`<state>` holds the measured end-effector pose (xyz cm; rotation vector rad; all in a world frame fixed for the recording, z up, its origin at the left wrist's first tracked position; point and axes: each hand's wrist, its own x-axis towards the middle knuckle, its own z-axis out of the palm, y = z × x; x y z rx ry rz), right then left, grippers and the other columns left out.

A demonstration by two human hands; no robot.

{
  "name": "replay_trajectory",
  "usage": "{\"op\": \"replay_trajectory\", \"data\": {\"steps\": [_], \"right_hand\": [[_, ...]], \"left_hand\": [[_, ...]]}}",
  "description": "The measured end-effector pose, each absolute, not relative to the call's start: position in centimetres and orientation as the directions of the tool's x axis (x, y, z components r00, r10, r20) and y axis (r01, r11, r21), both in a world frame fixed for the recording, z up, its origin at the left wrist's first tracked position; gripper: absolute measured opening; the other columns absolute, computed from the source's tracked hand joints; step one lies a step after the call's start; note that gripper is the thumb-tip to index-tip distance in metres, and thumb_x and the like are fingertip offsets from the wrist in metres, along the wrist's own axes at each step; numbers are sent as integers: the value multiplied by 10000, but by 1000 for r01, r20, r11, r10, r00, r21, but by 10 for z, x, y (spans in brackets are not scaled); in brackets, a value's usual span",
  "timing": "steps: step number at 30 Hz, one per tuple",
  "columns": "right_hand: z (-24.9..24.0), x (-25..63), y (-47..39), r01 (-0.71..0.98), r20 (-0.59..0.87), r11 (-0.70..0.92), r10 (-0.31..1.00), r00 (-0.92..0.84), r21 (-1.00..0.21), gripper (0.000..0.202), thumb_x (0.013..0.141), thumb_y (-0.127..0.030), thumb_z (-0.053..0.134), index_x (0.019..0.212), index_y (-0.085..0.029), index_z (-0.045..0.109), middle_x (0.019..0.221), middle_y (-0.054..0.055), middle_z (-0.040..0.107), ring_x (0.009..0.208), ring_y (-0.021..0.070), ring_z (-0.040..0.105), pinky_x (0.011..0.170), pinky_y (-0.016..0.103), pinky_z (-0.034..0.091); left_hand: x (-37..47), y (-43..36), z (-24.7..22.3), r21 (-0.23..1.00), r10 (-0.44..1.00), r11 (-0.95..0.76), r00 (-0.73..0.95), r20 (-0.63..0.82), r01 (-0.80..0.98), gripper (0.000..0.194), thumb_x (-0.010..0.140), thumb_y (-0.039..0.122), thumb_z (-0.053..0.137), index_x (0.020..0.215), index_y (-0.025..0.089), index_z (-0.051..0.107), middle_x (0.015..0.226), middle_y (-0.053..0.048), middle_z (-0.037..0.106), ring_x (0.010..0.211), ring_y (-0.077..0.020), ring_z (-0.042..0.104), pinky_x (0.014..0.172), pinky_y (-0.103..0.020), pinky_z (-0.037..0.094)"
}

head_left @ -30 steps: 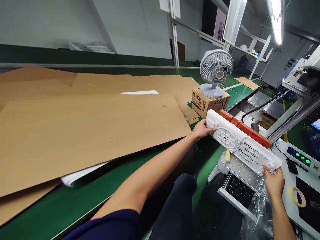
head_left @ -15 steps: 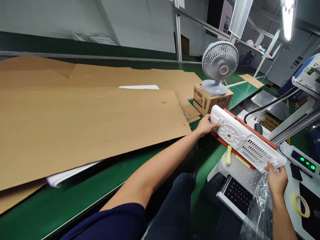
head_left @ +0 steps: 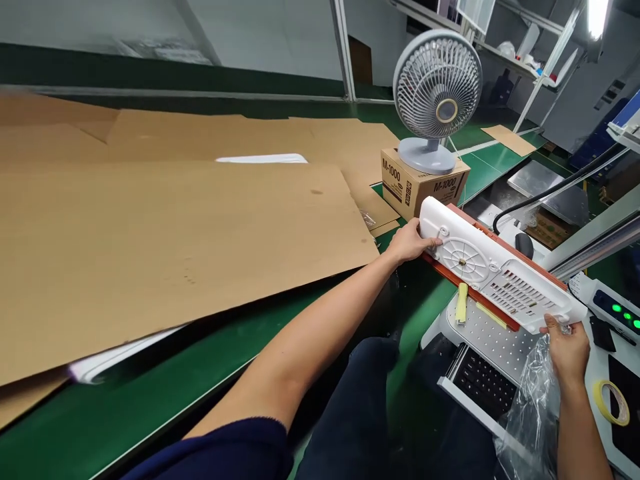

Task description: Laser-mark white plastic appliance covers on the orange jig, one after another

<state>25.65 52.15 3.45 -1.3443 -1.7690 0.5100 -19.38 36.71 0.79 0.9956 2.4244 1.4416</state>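
Observation:
Between my two hands is a long white plastic housing (head_left: 493,273) with a round spoked pattern and a slotted grille. My left hand (head_left: 411,241) is closed on its far left end, thumb on the face. At the near right end my right hand (head_left: 567,347) pinches the edge, with a crumpled clear plastic bag (head_left: 533,407) hanging beside the fingers. Whether the right hand also grips the bag I cannot tell. Directly beneath the housing lies an orange-red fixture (head_left: 505,315) above a perforated metal plate (head_left: 495,343); contact between housing and fixture is unclear.
Large cardboard sheets (head_left: 175,220) cover the green bench on the left. A fan (head_left: 437,90) stands on a carton (head_left: 425,180). Around the white worktop are a keyboard (head_left: 485,377), a tape roll (head_left: 611,403), a control box with green lights (head_left: 617,310) and a slanted metal post (head_left: 600,237).
The view has shifted, so the surroundings sit a little differently in frame. Both hands keep their hold on the white housing, which stays over the orange-red fixture.

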Motion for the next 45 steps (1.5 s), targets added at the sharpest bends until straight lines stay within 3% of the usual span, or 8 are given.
{"op": "replay_trajectory", "data": {"steps": [5,13,17,21,26,29,38,45], "right_hand": [[32,255,528,554,371,360,924,-97,-751,623,752,-699,755,1108,-190,722,814,86,784,877,363,772,916,457,519],[44,293,475,555,196,264,964,-180,-789,795,868,-699,747,1451,-202,537,1451,165,675,628,202,726,820,380,567],[34,357,410,490,106,233,956,-274,-840,735,864,-796,749,1310,-221,644,1157,111,781,633,198,699,722,343,547],[-10,424,363,493,-47,45,984,-174,-869,707,805,-854,726,1053,-194,673,864,70,753,581,194,632,632,323,504],[-79,461,322,706,-236,-97,967,-102,-702,638,826,-824,545,953,-210,658,773,65,728,562,238,663,578,337,492],[-94,457,305,780,-330,-50,922,-205,-624,518,861,-719,570,902,-215,684,754,57,735,577,247,687,580,324,482],[-78,428,366,829,-8,70,996,-89,-555,321,1048,-454,495,1194,-232,674,1129,89,769,999,276,703,940,367,484],[-100,433,389,893,-7,38,999,-46,-449,372,1019,-310,495,1350,-165,587,1262,183,719,1178,343,676,1016,426,471]], "left_hand": [[-189,370,8,810,599,371,-784,165,454,779,794,724,849,1343,231,599,1344,-142,731,1209,-402,683,944,-433,531],[-148,348,-44,847,571,330,-803,172,416,970,911,602,796,1649,152,356,1617,-239,541,1443,-417,569,1173,-496,476],[-91,291,-138,813,646,363,-752,133,455,786,972,575,698,1584,144,461,1573,-216,575,1442,-375,567,1196,-468,472],[-25,220,-232,630,759,563,-637,-137,535,532,1028,516,574,1416,158,641,1435,-208,660,1342,-370,639,1157,-488,503],[32,163,-295,273,873,486,-477,-103,830,378,1002,402,586,1225,196,811,1676,-158,502,1660,-446,226,1358,-585,140],[39,157,-300,191,858,514,-499,-123,836,447,1041,443,502,1294,232,805,1657,-109,542,1657,-436,228,1351,-579,135],[40,158,-294,171,869,492,-471,-149,854,498,1042,458,454,1310,213,794,1653,-133,537,1647,-446,222,1337,-605,158],[40,165,-287,152,865,500,-481,-144,853,466,1031,420,489,1326,213,783,1641,-105,556,1632,-437,257,1335,-594,167]]}}
